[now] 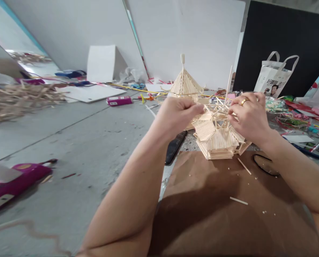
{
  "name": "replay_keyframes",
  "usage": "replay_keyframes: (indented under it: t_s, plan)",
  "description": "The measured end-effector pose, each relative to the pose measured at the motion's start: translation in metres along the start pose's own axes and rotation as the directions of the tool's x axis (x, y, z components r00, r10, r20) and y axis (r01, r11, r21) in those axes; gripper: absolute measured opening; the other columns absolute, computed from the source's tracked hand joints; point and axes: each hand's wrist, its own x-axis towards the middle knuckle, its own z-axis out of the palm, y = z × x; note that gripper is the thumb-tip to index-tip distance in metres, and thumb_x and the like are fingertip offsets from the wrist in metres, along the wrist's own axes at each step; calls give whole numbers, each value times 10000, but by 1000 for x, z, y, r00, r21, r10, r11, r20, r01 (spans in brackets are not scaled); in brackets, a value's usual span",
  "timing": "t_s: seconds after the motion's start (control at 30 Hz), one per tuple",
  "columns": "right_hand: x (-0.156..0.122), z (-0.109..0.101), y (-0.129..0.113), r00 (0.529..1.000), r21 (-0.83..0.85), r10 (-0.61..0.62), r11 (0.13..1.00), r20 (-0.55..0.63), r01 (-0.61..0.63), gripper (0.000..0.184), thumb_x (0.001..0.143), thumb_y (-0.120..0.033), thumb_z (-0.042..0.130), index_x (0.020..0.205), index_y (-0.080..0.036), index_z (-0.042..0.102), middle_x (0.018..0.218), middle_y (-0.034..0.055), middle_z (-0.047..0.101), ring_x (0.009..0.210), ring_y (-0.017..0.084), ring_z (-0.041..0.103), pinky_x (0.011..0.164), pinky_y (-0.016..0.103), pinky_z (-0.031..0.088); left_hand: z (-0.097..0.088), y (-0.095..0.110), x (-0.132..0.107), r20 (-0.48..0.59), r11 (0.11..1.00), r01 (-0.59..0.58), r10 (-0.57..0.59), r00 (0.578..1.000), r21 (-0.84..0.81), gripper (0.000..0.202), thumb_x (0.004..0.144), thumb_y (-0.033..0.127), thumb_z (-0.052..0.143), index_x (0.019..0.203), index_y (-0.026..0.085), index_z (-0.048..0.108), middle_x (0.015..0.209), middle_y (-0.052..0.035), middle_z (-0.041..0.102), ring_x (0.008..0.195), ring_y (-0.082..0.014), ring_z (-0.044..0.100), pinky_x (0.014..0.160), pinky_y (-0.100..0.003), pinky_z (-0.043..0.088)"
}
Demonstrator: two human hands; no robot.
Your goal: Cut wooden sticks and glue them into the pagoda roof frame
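A small tower model (pixel 217 137) built of thin wooden sticks stands on brown paper (pixel 215 207). My left hand (pixel 177 116) is closed in a pinch on a stick at the model's upper left. My right hand (pixel 249 116), with a gold ring, has its fingers curled against the loose sticks at the model's top right. A second stick piece, a cone-shaped roof (pixel 185 84), stands just behind the model.
A dark phone (pixel 175 146) lies left of the paper. Loose sticks (pixel 239 201) lie on the paper. A magenta box (pixel 11 182) lies at the left, a pile of sticks (pixel 14 98) at the far left, a white tote bag (pixel 277 76) and coloured clutter at the right.
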Motion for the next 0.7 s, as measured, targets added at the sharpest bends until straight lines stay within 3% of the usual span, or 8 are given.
replay_keyframes:
  t_s: [0.2, 0.37, 0.7]
  plan:
    - [-1, 6, -2, 998, 8, -56, 998, 17, 56, 194, 821, -193, 442, 794, -218, 632, 916, 43, 622, 955, 239, 458, 889, 491, 281, 7, -11, 5, 23, 970, -123, 121, 992, 208, 123, 666, 221, 563, 663, 148, 662, 500, 21, 513, 472, -85, 396, 467, -214, 284]
    - [-2, 6, -1, 995, 4, -94, 996, 39, 94, 195, 835, -200, 434, 770, -216, 618, 933, 39, 625, 971, 236, 461, 904, 494, 284, 11, -14, 6, 26, 954, -157, 155, 988, 257, 172, 668, 196, 519, 696, 159, 685, 508, 11, 531, 511, -106, 432, 543, -239, 334]
    - [-1, 6, -4, 993, -39, -111, 993, 38, 113, 217, 863, -196, 411, 765, -209, 604, 953, 31, 636, 1004, 227, 465, 924, 475, 276, 13, -18, 8, 69, 943, -172, 159, 985, 284, 201, 674, 176, 506, 741, 162, 695, 539, 9, 563, 506, -99, 439, 552, -242, 351]
